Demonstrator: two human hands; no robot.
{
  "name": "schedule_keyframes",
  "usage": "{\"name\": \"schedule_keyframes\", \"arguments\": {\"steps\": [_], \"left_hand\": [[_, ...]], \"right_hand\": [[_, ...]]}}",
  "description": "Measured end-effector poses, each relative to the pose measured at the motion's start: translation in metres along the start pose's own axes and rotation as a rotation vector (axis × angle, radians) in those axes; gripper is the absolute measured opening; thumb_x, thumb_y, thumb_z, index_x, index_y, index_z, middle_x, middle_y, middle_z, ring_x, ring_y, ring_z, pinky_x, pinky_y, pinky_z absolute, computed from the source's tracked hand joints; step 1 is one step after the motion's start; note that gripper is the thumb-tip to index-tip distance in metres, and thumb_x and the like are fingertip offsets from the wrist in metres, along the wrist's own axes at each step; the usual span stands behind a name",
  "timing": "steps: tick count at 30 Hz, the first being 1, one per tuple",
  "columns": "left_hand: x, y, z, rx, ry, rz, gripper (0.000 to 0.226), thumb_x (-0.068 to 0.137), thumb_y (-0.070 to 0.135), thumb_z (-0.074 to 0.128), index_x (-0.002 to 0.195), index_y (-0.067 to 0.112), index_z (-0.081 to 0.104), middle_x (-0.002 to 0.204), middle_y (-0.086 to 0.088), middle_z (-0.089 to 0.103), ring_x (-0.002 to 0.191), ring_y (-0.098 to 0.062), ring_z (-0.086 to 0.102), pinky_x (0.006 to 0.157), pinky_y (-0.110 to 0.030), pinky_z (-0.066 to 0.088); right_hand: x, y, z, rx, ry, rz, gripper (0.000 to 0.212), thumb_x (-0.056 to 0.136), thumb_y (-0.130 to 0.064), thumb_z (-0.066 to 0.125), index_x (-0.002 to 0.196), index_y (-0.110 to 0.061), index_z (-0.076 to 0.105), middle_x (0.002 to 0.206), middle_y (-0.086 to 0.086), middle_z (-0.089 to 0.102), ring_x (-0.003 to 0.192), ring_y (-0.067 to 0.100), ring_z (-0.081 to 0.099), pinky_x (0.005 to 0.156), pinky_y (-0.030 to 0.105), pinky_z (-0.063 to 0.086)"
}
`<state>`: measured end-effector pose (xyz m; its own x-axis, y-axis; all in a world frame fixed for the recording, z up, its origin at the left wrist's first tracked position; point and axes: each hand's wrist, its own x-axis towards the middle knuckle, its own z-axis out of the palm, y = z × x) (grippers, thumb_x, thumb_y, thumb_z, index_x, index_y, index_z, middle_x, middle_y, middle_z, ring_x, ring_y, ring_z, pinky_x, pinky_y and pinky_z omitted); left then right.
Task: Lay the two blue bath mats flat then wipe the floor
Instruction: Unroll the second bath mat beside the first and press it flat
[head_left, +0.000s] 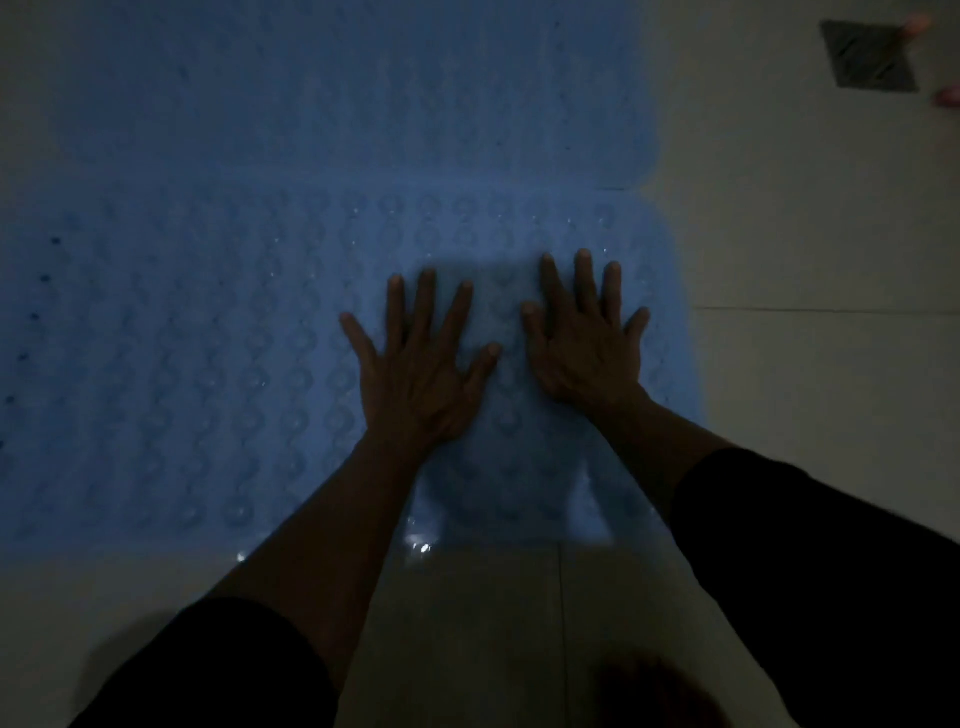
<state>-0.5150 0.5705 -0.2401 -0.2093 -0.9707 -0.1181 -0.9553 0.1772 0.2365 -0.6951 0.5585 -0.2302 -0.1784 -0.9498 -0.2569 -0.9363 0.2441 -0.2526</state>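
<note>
Two blue bath mats lie side by side on the pale tiled floor in dim light. The near mat shows rows of round suction cups and water drops. The far mat lies flat behind it, their edges meeting. My left hand presses flat on the near mat with fingers spread. My right hand presses flat beside it, near the mat's right end, fingers also spread. Both hands hold nothing.
Pale floor tiles stretch to the right of the mats and in front of them. A dark square floor drain sits at the top right, with toes of a foot beside it. A wet glint shows at the near mat's front edge.
</note>
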Motion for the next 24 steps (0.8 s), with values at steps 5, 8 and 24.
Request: {"name": "schedule_keyframes", "arguments": {"steps": [5, 8, 24], "left_hand": [[-0.074, -0.016, 0.005, 0.066, -0.012, -0.062, 0.071, 0.094, 0.071, 0.017, 0.157, 0.042, 0.003, 0.167, 0.001, -0.003, 0.153, -0.029, -0.009, 0.111, -0.075, 0.0], [-0.082, -0.021, 0.004, 0.057, -0.003, -0.067, 0.069, 0.094, 0.072, 0.019, 0.156, 0.046, 0.003, 0.167, 0.003, -0.001, 0.153, -0.029, -0.006, 0.108, -0.078, 0.0], [-0.075, -0.026, 0.004, 0.039, 0.001, -0.176, 0.063, 0.095, 0.072, 0.019, 0.152, 0.053, -0.001, 0.167, 0.004, -0.01, 0.152, -0.03, -0.016, 0.107, -0.079, -0.003]], "right_hand": [[-0.087, 0.019, 0.025, -0.1, 0.024, -0.113, 0.068, 0.095, -0.067, 0.022, 0.155, -0.044, -0.004, 0.165, -0.007, -0.012, 0.152, 0.025, -0.015, 0.114, 0.071, 0.007], [-0.1, 0.017, 0.033, -0.109, 0.038, -0.099, 0.07, 0.094, -0.069, 0.022, 0.154, -0.045, -0.004, 0.165, -0.007, -0.012, 0.152, 0.026, -0.015, 0.112, 0.073, 0.008], [-0.098, 0.014, 0.038, -0.191, 0.08, -0.203, 0.064, 0.097, -0.065, 0.023, 0.154, -0.047, 0.002, 0.166, -0.006, -0.006, 0.152, 0.032, -0.011, 0.105, 0.079, 0.01]]}}
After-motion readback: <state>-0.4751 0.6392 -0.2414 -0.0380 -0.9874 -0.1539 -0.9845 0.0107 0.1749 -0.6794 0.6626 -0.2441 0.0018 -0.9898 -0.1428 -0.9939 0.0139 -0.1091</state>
